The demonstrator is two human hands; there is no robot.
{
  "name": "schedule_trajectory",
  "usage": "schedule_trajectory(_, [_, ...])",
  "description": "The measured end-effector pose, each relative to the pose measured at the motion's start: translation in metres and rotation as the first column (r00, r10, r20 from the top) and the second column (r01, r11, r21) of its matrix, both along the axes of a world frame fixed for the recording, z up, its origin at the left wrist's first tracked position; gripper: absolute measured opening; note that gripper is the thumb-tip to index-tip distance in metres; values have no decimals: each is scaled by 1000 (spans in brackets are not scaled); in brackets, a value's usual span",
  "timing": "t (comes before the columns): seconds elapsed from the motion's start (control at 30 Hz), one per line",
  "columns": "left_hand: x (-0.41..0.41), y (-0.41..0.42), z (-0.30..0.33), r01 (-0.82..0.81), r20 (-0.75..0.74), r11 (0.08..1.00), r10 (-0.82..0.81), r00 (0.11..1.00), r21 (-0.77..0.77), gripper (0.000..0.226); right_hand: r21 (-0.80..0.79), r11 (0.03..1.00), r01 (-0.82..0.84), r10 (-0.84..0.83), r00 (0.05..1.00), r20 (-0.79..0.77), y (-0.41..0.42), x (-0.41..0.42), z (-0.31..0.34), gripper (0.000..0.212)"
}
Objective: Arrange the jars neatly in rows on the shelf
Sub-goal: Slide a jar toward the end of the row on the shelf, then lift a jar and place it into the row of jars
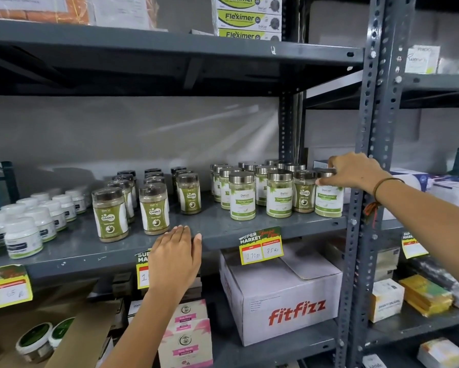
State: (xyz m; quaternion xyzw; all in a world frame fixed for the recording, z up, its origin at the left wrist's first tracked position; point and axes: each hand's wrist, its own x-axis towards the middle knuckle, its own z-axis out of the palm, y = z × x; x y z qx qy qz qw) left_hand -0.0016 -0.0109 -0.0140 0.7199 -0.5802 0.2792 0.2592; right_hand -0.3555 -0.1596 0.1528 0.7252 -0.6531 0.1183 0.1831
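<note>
- Silver-lid jars (260, 189), green-and-white labels, stand in rows at the right end of the grey shelf (223, 229), by the upright post (356, 208).
- One dark-lid Gaska jar (304, 191) sits in that group's front row, second from the right.
- Front-right jar (328, 197): right hand (356, 171) comes in from the right, fingers and thumb curled down onto its lid; looks like a grip, full closure not visible.
- Dark-lid jars (132, 200) in three rows mid-shelf; right row's front jar (189, 193) stands further back than the other two fronts.
- White tubs (24, 224) in rows at the left end.
- Left hand (176, 254): flat, fingers pressed together, holding nothing, fingertips at the shelf's front edge, just beside the middle-row front jar (154, 208).
- Price tag (261, 247) on the shelf edge; fitfizz box (284, 296) on the level below.
</note>
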Motion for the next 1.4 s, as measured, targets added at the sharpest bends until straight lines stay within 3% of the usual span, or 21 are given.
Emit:
schedule_trajectory(0.13, [1, -1, 0, 2, 4, 1000, -2, 1000, 0, 51, -258, 966, -10, -22, 992, -124, -2, 3, 5, 79])
schedule_trajectory(0.23, [1, -1, -1, 5, 6, 1000, -5, 1000, 1, 51, -389, 911, -139, 97, 987, -125, -4, 13, 7, 69])
schedule_trajectory(0.33, [2, -1, -1, 3, 14, 1000, -3, 1000, 4, 52, -188, 950, -248, 245, 969, -37, -10, 27, 4, 67])
schedule_trajectory(0.47, [4, -3, -1, 10, 10, 1000, -10, 1000, -1, 52, 54, 973, -226, 227, 974, -2, -24, 35, -3, 75])
schedule_trajectory(0.67, [5, -2, -1, 22, 24, 1000, -22, 999, -3, 51, 121, 976, -181, 198, 970, -140, -33, 40, -6, 78])
schedule_trajectory(0.83, [4, 0, -1, 22, 25, 1000, -22, 999, -9, 50, 99, 967, -234, 235, 972, 0, -37, 38, -6, 69])
schedule_trajectory(1.07, [5, 1, 0, 17, 23, 1000, -17, 1000, 6, 51, -130, 947, -295, 314, 934, 169, -26, 37, 12, 68])
schedule_trajectory(1.27, [4, 2, 3, 11, 22, 1000, -12, 1000, 29, 52, -419, 869, -263, 353, 924, 151, 7, 61, 42, 68])
schedule_trajectory(1.4, [3, 2, 3, 12, 15, 999, -13, 1000, 40, 53, -461, 812, -358, 495, 840, 220, 27, 95, 53, 69])
